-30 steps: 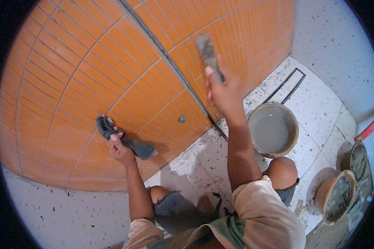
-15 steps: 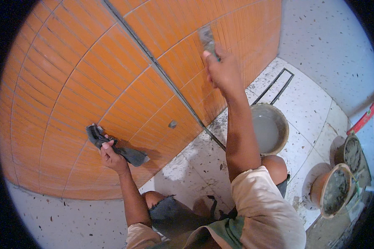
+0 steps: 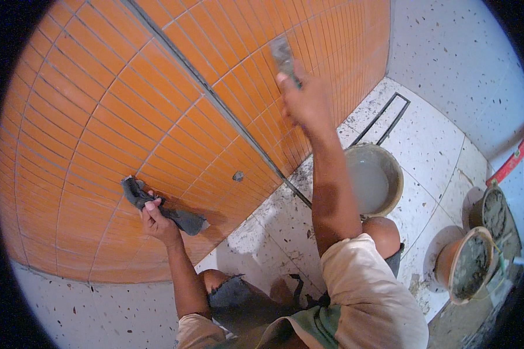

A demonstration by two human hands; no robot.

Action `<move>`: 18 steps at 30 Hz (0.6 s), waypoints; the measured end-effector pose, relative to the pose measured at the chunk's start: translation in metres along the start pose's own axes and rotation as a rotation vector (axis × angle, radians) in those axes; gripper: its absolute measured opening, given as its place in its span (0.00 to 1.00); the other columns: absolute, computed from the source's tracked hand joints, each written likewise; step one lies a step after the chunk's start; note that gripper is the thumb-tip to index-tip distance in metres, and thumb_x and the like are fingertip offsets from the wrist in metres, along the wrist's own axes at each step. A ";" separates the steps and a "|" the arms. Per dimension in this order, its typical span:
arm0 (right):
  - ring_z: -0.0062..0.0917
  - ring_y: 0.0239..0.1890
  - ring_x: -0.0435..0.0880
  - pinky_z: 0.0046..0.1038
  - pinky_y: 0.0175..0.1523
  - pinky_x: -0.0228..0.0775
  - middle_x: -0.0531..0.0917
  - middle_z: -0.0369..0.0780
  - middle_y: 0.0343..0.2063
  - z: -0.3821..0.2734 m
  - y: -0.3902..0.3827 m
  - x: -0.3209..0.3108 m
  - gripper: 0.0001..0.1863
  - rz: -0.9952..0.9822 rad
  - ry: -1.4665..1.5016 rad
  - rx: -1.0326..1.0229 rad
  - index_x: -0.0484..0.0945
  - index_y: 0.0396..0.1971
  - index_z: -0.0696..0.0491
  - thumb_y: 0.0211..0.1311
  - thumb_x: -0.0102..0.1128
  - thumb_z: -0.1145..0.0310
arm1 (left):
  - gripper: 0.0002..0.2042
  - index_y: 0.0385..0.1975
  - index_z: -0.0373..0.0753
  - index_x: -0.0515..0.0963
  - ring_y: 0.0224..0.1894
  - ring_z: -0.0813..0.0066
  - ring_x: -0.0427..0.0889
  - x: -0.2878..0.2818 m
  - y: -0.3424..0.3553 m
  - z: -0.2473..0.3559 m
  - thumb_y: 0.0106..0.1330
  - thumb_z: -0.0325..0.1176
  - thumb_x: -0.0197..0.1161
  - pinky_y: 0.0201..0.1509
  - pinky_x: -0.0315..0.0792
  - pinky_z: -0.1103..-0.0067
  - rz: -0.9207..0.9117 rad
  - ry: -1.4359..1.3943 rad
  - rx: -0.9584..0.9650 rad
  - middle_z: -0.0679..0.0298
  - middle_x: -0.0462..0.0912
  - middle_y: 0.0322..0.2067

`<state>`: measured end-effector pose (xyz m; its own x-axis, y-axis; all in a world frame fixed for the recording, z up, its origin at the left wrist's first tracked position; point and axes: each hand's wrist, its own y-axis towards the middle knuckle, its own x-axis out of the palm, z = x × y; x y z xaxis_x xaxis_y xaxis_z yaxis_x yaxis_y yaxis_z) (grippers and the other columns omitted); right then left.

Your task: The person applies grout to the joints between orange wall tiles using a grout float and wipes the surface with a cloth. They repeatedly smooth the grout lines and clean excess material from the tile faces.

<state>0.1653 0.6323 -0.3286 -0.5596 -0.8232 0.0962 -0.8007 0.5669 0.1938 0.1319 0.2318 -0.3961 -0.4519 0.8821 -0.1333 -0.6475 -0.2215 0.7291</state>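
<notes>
My left hand [image 3: 161,225] is closed on a dark grey rag [image 3: 187,220], bunched in the fingers, at the lower part of an orange tiled wall [image 3: 177,136]. Higher up and to the right, my right hand [image 3: 308,103] grips a putty knife [image 3: 281,52], its flat, smeared blade pointing up over the tiles. The hand is slightly blurred, and I cannot tell whether the blade's edge touches the wall. Thin grey joint lines run between the narrow tiles. A dark grey strip [image 3: 206,87] crosses the wall diagonally between my hands.
Right of my right forearm, a round bucket [image 3: 397,180] holds cloudy grey water. Farther right are an orange bucket [image 3: 445,262] and a dark bucket [image 3: 477,212] with grey paste, and a red bar [image 3: 509,163]. A dark rectangular frame [image 3: 374,125] lies on the speckled white floor [image 3: 428,168].
My right hand and the putty knife have shifted slightly left across the tiles. The view has tilted a little. My left hand keeps the rag in nearly the same place.
</notes>
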 end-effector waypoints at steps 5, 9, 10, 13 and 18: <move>0.15 0.13 0.71 0.20 0.16 0.60 0.74 0.32 0.18 -0.001 -0.020 0.003 0.30 -0.062 -0.031 -0.014 0.66 0.68 0.52 0.69 0.57 0.60 | 0.18 0.29 0.30 0.77 0.49 0.66 0.79 -0.001 -0.001 -0.007 0.77 0.38 0.51 0.56 0.70 0.71 0.001 0.010 0.006 0.52 0.83 0.47; 0.15 0.13 0.71 0.21 0.16 0.60 0.74 0.33 0.18 -0.001 0.019 -0.019 0.25 0.159 0.088 -0.001 0.71 0.63 0.53 0.69 0.57 0.60 | 0.17 0.33 0.31 0.78 0.50 0.65 0.79 -0.004 0.005 -0.009 0.77 0.38 0.50 0.56 0.70 0.70 0.007 -0.109 0.003 0.53 0.83 0.46; 0.15 0.13 0.71 0.21 0.16 0.59 0.74 0.33 0.18 -0.002 0.027 -0.021 0.24 0.183 0.095 0.014 0.72 0.62 0.53 0.69 0.56 0.60 | 0.16 0.34 0.31 0.78 0.50 0.65 0.79 -0.008 0.013 -0.013 0.77 0.38 0.50 0.57 0.70 0.70 -0.001 -0.170 0.006 0.53 0.83 0.46; 0.15 0.14 0.71 0.21 0.15 0.59 0.74 0.33 0.19 -0.003 0.042 -0.029 0.22 0.209 0.113 0.040 0.74 0.59 0.54 0.69 0.56 0.61 | 0.15 0.38 0.30 0.79 0.51 0.63 0.79 -0.016 0.062 -0.013 0.76 0.36 0.51 0.57 0.72 0.70 0.026 -0.095 0.050 0.51 0.83 0.46; 0.15 0.14 0.70 0.21 0.15 0.58 0.74 0.33 0.19 -0.006 0.062 -0.031 0.21 0.213 0.104 0.060 0.74 0.58 0.54 0.70 0.55 0.62 | 0.17 0.41 0.31 0.82 0.40 0.63 0.83 0.028 0.166 0.090 0.73 0.41 0.54 0.46 0.80 0.72 0.117 -0.224 0.446 0.54 0.84 0.43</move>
<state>0.1345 0.6932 -0.3134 -0.6948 -0.6817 0.2294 -0.6797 0.7266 0.1005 0.0670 0.2568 -0.2178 -0.3312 0.9403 0.0779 -0.2533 -0.1681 0.9527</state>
